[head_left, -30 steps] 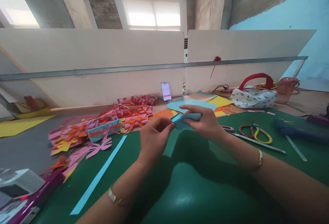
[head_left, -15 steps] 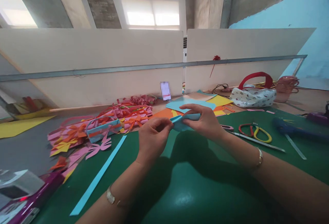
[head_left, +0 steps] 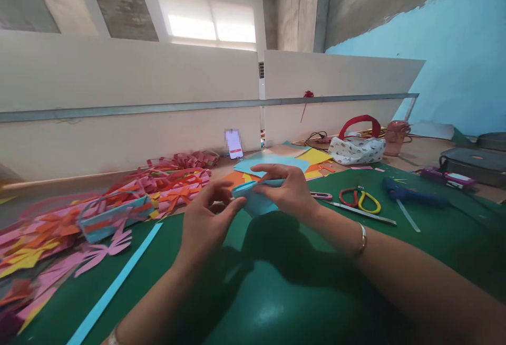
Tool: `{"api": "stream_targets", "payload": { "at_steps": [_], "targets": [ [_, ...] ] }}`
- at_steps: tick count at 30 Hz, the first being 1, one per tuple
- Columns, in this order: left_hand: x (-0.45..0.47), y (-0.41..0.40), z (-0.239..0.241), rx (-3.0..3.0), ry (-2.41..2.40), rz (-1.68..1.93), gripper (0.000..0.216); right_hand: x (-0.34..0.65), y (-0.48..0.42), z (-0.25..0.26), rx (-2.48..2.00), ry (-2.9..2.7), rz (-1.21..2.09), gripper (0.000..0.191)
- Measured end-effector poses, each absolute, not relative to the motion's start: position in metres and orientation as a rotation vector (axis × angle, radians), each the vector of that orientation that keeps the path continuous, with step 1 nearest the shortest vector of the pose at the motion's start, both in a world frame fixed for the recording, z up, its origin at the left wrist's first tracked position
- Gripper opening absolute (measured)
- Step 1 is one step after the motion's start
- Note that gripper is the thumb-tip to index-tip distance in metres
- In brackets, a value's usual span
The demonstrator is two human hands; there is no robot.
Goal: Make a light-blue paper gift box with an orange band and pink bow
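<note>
The right hand (head_left: 290, 192) pinches a folded blue paper piece (head_left: 259, 203) just toward six o'clock from mid-view — the left hand (head_left: 205, 223) curls loosely at its nine o'clock end, whether gripping I cannot tell. A blue strip (head_left: 114, 284) lies at eight o'clock from the piece.

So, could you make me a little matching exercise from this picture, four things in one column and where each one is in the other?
Things:
1. Phone
2. Curled blue paper
3. Long blue strip
4. Bag with a red handle

Places:
A. Flat on the green mat
B. Beside the pink bottle
C. Upright in front of the pale panel
D. Held in the right hand

Pairs: 1-C, 2-D, 3-A, 4-B
</note>
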State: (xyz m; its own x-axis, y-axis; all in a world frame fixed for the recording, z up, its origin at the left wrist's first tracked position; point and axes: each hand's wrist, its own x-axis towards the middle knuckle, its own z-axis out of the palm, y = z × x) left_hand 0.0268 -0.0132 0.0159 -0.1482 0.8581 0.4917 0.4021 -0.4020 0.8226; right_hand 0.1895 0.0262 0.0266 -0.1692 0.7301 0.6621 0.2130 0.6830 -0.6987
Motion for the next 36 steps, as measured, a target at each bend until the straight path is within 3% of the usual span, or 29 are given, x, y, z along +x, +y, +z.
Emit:
{"api": "stream_targets", "payload": {
  "at_steps": [3, 11, 22, 27, 29, 32, 36],
  "targets": [
    [0.026, -0.01, 0.017, 1.73, 1.459, 1.494, 0.061, 0.191, 0.027, 0.026, -0.757, -1.676, 0.613, 0.035],
    [0.022, -0.01, 0.014, 1.797, 1.483, 1.42, 0.036, 0.189, 0.027, 0.023, -0.762, -1.748, 0.692, 0.037],
    [0.013, -0.004, 0.012, 1.855, 1.329, 1.505, 0.035, 0.193, 0.024, 0.026, -0.756, -1.86, 0.627, 0.039],
    [0.01, -0.003, 0.011, 1.84, 1.388, 1.548, 0.033, 0.197, 0.025, 0.042, -0.804, -2.025, 0.613, 0.064],
    [0.008, -0.002, 0.011, 1.84, 1.423, 1.552, 0.034, 0.215, 0.028, 0.057, -0.846, -2.128, 0.543, 0.069],
    [0.007, -0.001, 0.012, 1.893, 1.467, 1.56, 0.034, 0.273, 0.037, 0.078, -1.048, -2.19, 0.31, 0.05],
    [0.01, -0.002, 0.014, 1.995, 1.501, 1.627, 0.034, 0.387, 0.041, 0.07, -1.769, -2.146, -0.321, 0.038]
  ]
}}
